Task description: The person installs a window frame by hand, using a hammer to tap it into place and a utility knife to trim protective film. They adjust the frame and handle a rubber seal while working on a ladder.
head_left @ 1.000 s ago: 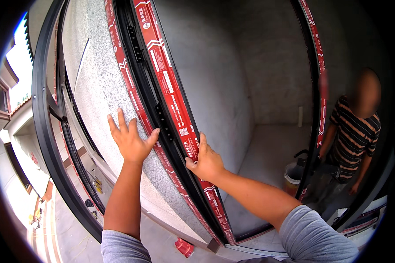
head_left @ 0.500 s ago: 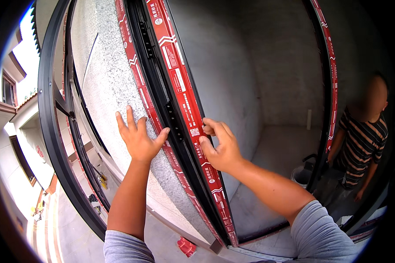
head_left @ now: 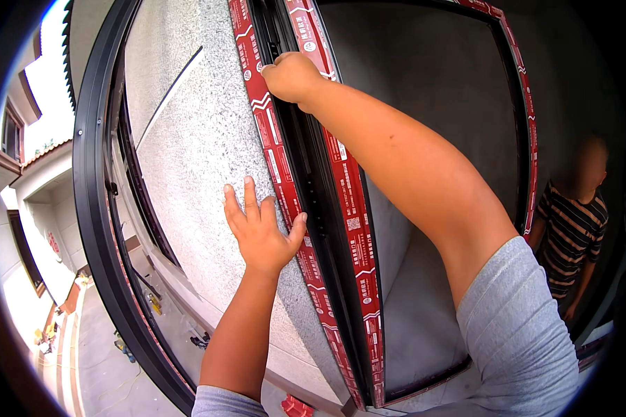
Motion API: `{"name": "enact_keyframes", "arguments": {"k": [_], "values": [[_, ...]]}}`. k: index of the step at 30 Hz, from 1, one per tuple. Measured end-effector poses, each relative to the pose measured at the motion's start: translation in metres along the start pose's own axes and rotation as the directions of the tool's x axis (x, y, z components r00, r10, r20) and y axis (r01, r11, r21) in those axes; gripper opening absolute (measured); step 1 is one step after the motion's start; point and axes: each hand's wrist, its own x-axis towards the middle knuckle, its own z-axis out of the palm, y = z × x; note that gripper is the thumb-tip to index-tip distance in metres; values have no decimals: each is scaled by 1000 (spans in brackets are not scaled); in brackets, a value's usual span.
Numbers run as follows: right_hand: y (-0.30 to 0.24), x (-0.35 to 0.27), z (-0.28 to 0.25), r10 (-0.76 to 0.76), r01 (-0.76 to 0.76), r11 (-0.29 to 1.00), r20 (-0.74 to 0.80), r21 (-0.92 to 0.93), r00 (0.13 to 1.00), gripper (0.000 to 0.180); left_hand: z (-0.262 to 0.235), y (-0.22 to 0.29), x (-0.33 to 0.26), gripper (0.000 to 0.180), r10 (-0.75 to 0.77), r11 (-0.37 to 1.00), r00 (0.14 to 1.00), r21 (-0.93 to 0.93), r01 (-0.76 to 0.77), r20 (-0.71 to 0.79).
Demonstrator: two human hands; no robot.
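A tall black metal frame post [head_left: 306,174] runs up through the middle of the view. Red printed protective film [head_left: 278,161] covers its left face, and another red strip [head_left: 355,229] covers its right face. My left hand [head_left: 261,233] is spread with fingers apart over the speckled wall panel [head_left: 202,153], its thumb at the left film. Higher up, my right hand [head_left: 295,78] is closed across the dark channel of the post, beside black fittings. Whatever its curled fingers hold is hidden.
A black curved-looking frame [head_left: 94,174] stands open at left, with a courtyard beyond. To the right, a person in a striped shirt [head_left: 574,229] stands in the dim room, past another red-filmed frame side [head_left: 528,139]. A red scrap [head_left: 297,406] lies on the floor below.
My right hand has moved up the post from its middle to near the top, and its fingers have closed. The view has shifted, while my left hand stays spread beside the left film.
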Motion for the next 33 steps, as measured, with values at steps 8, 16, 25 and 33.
{"name": "enact_keyframes", "arguments": {"k": [8, 16, 25, 33], "values": [[-37, 32, 2, 226, -219, 969, 53, -111, 973, 22, 0, -11, -1, 50, -18, 993, 999, -117, 14, -26], [-40, 28, 6, 241, -240, 962, -13, -129, 971, 31, 3, -17, -4, 47, -17, 982, 999, -188, 8, -50], [-24, -5, 7, 293, -266, 935, 88, -235, 952, 42, 0, -17, -3, 42, -41, 964, 998, -263, 26, -50], [-31, 3, 11, 262, -262, 961, -11, -89, 965, 28, -1, -21, -4, 36, -44, 962, 998, -271, 31, -42]]}}
